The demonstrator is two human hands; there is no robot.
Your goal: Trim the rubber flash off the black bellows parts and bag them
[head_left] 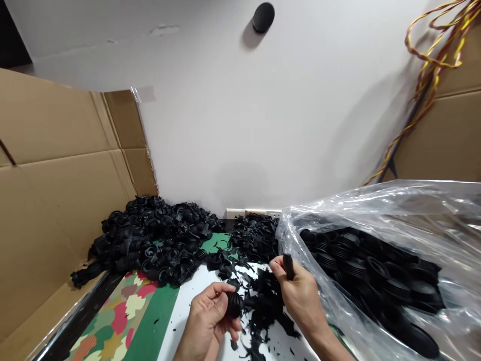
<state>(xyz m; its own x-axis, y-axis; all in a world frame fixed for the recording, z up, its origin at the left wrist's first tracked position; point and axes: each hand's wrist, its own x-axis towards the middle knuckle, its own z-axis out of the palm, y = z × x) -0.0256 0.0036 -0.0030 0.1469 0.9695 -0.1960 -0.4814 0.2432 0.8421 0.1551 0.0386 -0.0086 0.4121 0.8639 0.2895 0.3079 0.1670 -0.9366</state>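
Note:
My left hand (210, 316), low in the middle, is closed round a black ribbed rubber bellows (234, 305), pinched between thumb and fingers. To the right and slightly higher, my right hand (300, 291) is a fist. A short black piece (288, 266) pokes up past its thumb and index finger; whether it is a tool handle or a strip of rubber I cannot tell. The two hands are apart. Between and below them, black rubber scraps (266, 306) lie scattered over a white sheet (191, 296).
A large heap of black ribbed rubber parts (161, 235) lies at the back left, against a cardboard box (67, 125). More scraps (255, 235) are piled near the wall sockets (235, 213). On the right, a clear plastic bag (300, 220) holds black bellows (372, 276). Twisted wires (428, 75) hang above.

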